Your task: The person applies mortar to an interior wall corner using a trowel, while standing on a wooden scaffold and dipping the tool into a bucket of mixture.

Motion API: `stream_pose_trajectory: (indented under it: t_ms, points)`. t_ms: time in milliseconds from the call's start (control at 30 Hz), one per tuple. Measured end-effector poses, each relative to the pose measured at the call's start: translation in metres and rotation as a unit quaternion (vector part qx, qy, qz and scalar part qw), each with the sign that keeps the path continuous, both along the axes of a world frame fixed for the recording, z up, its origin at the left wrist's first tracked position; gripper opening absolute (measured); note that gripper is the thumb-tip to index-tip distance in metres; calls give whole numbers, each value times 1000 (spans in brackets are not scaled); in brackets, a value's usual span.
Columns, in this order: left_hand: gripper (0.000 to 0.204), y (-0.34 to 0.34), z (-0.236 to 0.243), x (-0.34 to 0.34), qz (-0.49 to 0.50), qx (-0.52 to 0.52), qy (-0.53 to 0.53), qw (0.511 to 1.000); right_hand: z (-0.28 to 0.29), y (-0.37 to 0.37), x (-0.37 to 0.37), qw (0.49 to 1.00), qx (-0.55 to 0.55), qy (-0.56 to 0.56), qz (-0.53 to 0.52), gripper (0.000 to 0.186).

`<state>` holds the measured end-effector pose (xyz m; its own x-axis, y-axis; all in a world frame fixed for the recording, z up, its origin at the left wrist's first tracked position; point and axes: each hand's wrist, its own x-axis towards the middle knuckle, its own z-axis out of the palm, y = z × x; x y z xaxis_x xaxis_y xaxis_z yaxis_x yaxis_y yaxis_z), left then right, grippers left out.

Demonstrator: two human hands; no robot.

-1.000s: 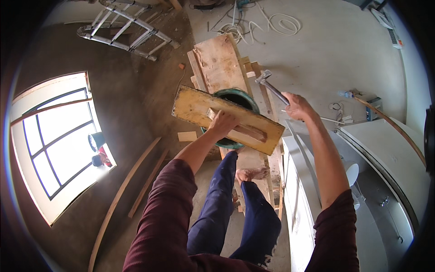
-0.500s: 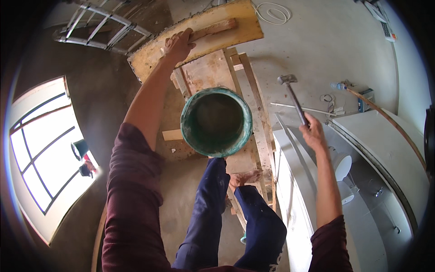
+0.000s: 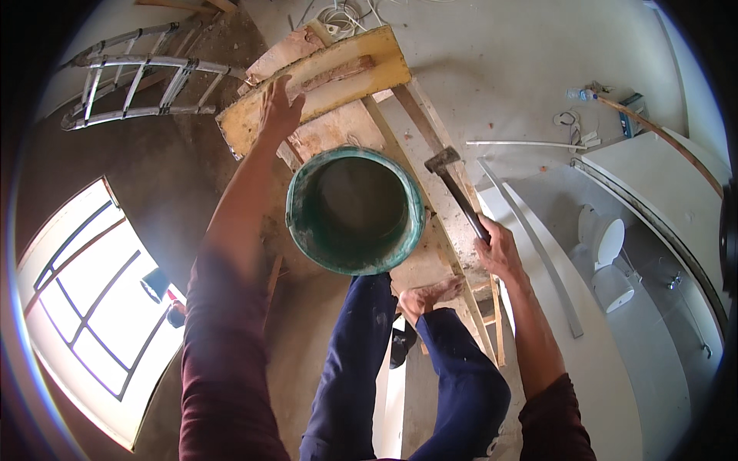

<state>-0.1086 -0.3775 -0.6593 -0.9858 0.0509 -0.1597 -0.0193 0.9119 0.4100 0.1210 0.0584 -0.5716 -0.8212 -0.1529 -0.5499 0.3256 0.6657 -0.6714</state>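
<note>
My right hand (image 3: 501, 250) is wrapped round the handle of a hammer (image 3: 459, 194), whose head points up and to the left over the planks. My left hand (image 3: 280, 114) reaches forward to a yellow board (image 3: 388, 67) with rough, dark edges. Its fingers are apart at the left end of a wooden strip (image 3: 336, 74) lying along the board; whether they press on it I cannot tell. Between my arms is a green bucket (image 3: 298, 230), its rim smeared with pale grey and its inside grey-brown. What carries the bucket is hidden.
A timber platform (image 3: 419, 115) runs under the bucket, with my bare foot (image 3: 430, 296) on it. A metal ladder (image 3: 146, 61) is at the upper left, beside a barred window (image 3: 84, 292). At right, a white wall top (image 3: 569, 361) borders a room with a toilet (image 3: 607, 238).
The hammer and my right hand have moved left and down. My left hand has shifted slightly left and down, its fingers more spread. The view has turned, so the board appears further left.
</note>
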Motion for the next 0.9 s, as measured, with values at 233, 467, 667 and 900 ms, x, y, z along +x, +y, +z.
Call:
stream_pose_trajectory:
  t_ms: [233, 467, 667, 900]
  points:
    - [42, 54, 115, 110, -30, 198, -118, 973, -16, -4, -17, 996, 40, 17, 74, 47]
    - [29, 69, 230, 160, -125, 164, -378, 902, -37, -34, -54, 984, 40, 5, 174, 38]
    - [32, 44, 283, 195, -89, 104, -382, 914, -79, -70, -74, 993, 6, -5, 118, 44]
    - [18, 28, 396, 203, 109, 0, -368, 923, -124, -146, -30, 991, 1, -57, 120, 51]
